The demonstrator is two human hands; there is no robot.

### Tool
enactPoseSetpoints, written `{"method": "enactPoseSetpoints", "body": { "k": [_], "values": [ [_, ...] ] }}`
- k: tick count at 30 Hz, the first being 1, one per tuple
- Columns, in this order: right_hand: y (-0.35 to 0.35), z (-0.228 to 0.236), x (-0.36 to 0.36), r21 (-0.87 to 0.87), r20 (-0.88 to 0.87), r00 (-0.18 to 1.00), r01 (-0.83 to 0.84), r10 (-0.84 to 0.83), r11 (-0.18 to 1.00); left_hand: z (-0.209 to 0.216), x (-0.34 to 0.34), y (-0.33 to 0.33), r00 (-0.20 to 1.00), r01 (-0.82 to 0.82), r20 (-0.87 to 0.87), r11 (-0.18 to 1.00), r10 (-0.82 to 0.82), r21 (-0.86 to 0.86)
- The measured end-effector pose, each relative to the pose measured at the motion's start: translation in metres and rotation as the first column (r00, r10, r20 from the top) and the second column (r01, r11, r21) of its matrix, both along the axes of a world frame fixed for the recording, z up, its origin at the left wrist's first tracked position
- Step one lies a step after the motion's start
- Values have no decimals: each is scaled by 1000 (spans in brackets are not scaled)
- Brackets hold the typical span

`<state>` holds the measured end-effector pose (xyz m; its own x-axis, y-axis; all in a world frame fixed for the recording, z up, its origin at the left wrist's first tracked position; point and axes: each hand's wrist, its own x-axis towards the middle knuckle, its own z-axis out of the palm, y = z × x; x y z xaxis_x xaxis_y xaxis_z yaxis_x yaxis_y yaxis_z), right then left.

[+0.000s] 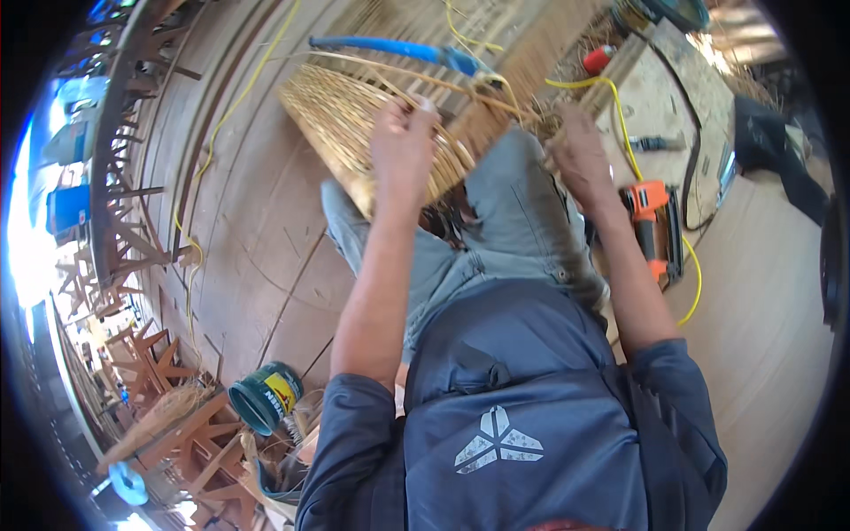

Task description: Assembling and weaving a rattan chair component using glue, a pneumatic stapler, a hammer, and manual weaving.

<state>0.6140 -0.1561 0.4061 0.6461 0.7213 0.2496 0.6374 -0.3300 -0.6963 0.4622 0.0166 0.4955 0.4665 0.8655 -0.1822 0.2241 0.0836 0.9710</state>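
Note:
A woven panel of tan, cane-like strands (pixel 332 115) lies slanted across my knees, its lower edge reaching between my legs. Over its right part, my left hand (pixel 403 146) is closed, pinching a thin cane strand; something pale shows at its fingertips. A longer cane strand (pixel 381 64) stretches across the panel's far side toward my right hand (pixel 580 159). That hand hovers beside my right knee, its fingers curled but smeared by motion, so its grip is unclear. Just beyond the panel lies a blue-handled tool (pixel 390 44), its head partly hidden by strands.
On the right, an orange nail gun (pixel 651 226) with a yellow hose (pixel 693 283) rests by a wooden board (pixel 677 97) bearing a metal air fitting (pixel 655 142). A green bucket (pixel 266 398) stands at lower left, near wooden star-shaped pieces (pixel 159 363). Another yellow hose (pixel 208 159) crosses the floor.

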Motion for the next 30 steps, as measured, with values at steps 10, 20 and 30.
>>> {"method": "enactPoseSetpoints", "body": {
  "k": [10,20,30],
  "values": [
    [40,127,14,395,-469,842,-69,265,916,25,-10,34,994,-18,105,990,33,-143],
    [9,144,160,625,-527,707,-53,471,779,17,-46,27,958,126,-287,906,-6,405],
    [-64,-13,237,474,-880,420,812,223,342,-82,-82,142,904,-144,185,680,387,-719]
  ]
}}
